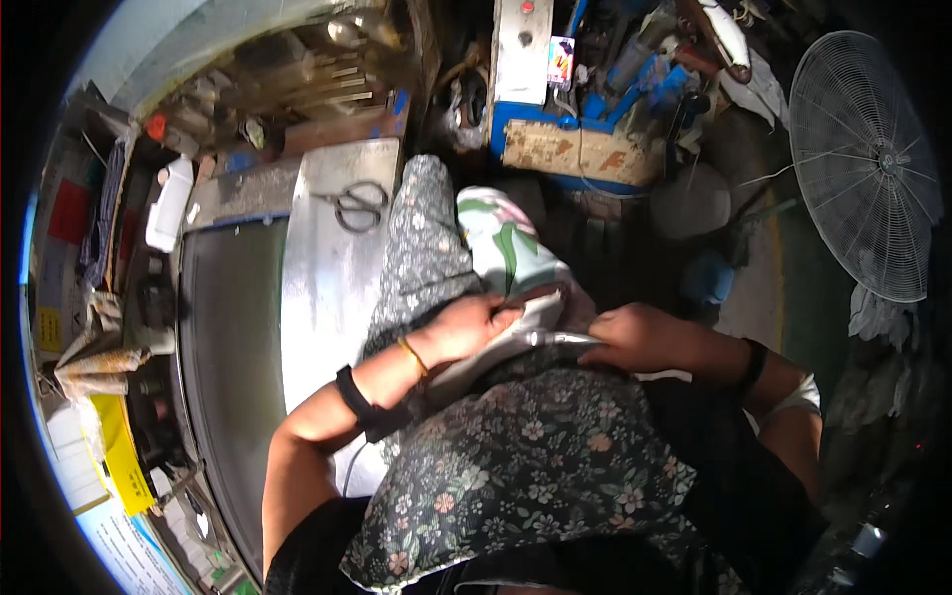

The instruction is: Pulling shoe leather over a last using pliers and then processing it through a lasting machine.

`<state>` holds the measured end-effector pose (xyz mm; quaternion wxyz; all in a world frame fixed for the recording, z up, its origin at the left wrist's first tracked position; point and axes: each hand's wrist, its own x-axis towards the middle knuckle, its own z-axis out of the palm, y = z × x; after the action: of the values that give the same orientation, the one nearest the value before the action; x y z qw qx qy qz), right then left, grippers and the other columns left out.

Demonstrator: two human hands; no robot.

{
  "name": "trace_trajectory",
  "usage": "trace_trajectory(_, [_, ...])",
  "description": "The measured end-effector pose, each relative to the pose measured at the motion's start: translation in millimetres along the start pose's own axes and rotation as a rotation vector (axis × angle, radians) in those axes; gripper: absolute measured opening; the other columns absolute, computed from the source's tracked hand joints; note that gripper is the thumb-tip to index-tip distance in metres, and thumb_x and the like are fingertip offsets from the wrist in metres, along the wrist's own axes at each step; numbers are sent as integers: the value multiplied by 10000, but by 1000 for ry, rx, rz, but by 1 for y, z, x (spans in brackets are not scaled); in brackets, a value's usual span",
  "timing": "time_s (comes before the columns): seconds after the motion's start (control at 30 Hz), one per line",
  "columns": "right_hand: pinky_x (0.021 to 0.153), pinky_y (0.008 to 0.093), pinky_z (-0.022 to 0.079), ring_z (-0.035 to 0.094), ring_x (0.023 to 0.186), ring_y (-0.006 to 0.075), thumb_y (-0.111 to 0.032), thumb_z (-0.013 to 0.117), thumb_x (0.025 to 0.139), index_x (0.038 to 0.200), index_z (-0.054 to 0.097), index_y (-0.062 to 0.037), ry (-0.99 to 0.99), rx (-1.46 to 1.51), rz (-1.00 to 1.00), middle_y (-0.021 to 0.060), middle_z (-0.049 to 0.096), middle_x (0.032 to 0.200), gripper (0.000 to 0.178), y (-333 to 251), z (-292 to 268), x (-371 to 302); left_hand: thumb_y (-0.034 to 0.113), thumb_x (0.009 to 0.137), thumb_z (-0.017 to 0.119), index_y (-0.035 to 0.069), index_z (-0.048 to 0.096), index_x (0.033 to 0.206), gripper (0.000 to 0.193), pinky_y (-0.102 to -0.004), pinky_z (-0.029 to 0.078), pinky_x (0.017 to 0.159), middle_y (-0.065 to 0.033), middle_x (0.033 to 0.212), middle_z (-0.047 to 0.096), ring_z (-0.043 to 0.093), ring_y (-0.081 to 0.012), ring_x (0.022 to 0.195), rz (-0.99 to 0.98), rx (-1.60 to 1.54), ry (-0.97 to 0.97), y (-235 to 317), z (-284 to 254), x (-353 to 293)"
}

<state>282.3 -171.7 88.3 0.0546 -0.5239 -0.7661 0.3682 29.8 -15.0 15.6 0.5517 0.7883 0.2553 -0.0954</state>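
Both my hands meet over my lap, closed around folds of pale cloth. My left hand (468, 327), with a yellow band at its wrist, pinches the whitish edge of a pale cloth (508, 248) printed with green leaves and pink. This cloth drapes over one of my knees. On the other side, my right hand (635, 335) is closed on the same whitish folds near a shiny strip (565, 339); its fingertips are partly hidden. Dark floral fabric (526, 456) covers my front, and grey floral fabric (426, 228) covers my other leg.
Black-handled scissors (359, 206) lie on a metal sheet (332, 268) at the left, beside a dark panel (233, 347). A white bottle (169, 203) stands farther left. Ahead is a blue-framed machine (580, 149) with clutter on top. A large fan (863, 169) stands right.
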Motion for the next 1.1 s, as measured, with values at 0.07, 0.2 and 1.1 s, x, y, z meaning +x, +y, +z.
trace_trajectory(0.07, [725,461,499,628,802,392,-365,618,933,865,580,-8,97,135,39,201,615,834,366,-22,-2,8,515,970,493,37,618,1221,554,-433,492,885,-241,1052,676,634,-408,1003,-15,157,57,-1,-2,-1])
trace_trajectory(0.2, [675,471,472,611,767,415,-318,592,960,874,557,10,192,363,223,233,618,809,341,-26,6,39,757,827,483,-20,633,1173,864,-449,494,871,-249,1035,680,636,-414,1010,-8,303,34,0,-7,-3])
trace_trajectory(1.1, [852,467,496,641,938,381,-423,552,960,1042,649,-1,-20,-16,-507,177,665,1025,441,-50,39,312,129,781,809,44,282,1522,914,-337,329,1123,-170,1464,455,408,-247,1374,158,-408,306,-56,7,-168])
